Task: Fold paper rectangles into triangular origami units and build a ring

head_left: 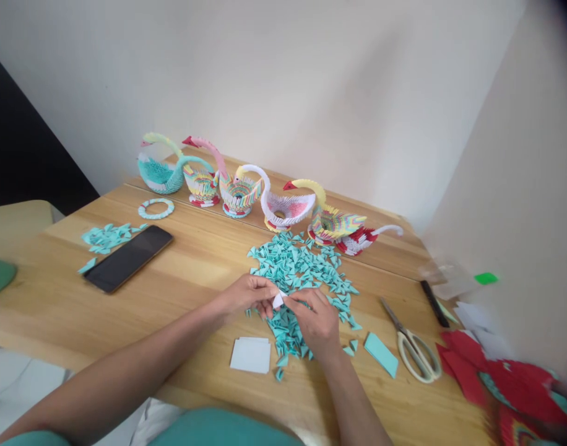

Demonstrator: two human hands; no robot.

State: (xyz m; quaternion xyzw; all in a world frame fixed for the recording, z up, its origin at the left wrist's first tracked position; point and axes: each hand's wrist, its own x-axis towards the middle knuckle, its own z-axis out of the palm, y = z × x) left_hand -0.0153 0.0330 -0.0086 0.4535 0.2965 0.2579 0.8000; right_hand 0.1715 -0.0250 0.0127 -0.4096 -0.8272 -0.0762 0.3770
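Between my two hands is a small folded piece of white paper (pixel 278 301). My left hand (pixel 251 293) pinches its left side between thumb and fingers, and my right hand (pixel 315 316) grips its right side. Both hands hover over a heap of folded turquoise paper triangles (pixel 293 263), which spreads behind and beneath them. A stack of white paper rectangles (pixel 251 355) lies just in front, towards the table edge. To the right of my right hand rests a stack of turquoise paper rectangles (pixel 380 354).
Several folded-paper swans (pixel 288 207) line the back of the wooden table (pixel 195 266). At left are a paper ring (pixel 156 209), turquoise pieces (pixel 108 237) and a black phone (pixel 129 257). Scissors (pixel 418 354), a black-handled tool (pixel 434 303) and red paper pieces (pixel 510 387) lie right.
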